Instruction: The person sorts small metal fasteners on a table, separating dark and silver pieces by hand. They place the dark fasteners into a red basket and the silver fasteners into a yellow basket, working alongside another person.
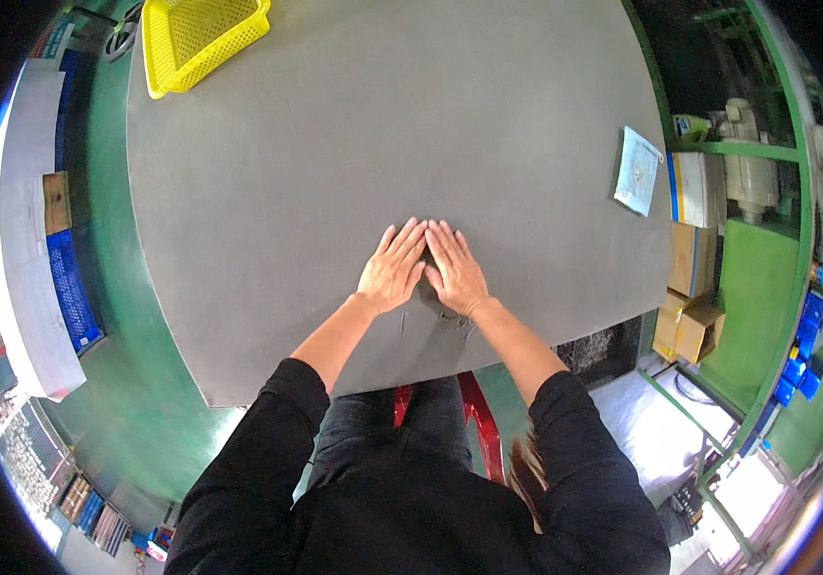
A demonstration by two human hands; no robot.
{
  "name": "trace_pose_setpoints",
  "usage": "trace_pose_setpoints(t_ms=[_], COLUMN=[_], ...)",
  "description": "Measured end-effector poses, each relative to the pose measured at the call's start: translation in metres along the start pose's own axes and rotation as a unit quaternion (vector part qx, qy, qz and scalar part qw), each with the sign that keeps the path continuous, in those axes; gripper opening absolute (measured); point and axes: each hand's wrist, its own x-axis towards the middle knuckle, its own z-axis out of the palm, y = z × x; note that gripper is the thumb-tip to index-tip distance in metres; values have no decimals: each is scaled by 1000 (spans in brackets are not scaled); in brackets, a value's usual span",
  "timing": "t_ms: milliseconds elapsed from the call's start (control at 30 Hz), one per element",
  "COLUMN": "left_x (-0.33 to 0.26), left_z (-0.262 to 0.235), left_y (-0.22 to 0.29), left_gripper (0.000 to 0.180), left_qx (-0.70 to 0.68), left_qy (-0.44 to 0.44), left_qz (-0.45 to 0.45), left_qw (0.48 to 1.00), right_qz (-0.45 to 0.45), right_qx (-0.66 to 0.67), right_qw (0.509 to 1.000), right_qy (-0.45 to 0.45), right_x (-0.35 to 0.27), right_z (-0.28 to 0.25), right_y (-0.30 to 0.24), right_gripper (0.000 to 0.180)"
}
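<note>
My left hand (393,267) and my right hand (454,269) lie flat, palms down, side by side on the grey table (335,144), close to its near edge. Their fingers are stretched out and the index fingers touch at the tips. Neither hand holds anything. Between and under the palms a small dark patch shows, and I cannot tell what it is. Both forearms come up from the lower edge in black sleeves.
A yellow perforated plastic basket (198,35) stands at the table's far left corner. A pale blue flat packet (637,171) lies near the right edge. Cardboard boxes (687,287) are stacked on the floor to the right, blue crates (68,287) to the left. A red stool frame (480,422) shows below me.
</note>
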Motion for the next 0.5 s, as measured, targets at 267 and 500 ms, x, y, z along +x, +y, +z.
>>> trace_pose_setpoints(t_ms=[267,500], left_x=[-102,-114], left_z=[-22,-19], left_y=[22,50], left_gripper=[37,36], left_qx=[-135,-105], left_qy=[19,170], left_qz=[-54,-174], left_qw=[989,964], right_qz=[-44,-136], right_qx=[-44,-93], right_qw=[995,985], right_qy=[-73,-42], right_x=[-90,-85], right_z=[18,85], right_y=[-73,-106], right_gripper=[60,62])
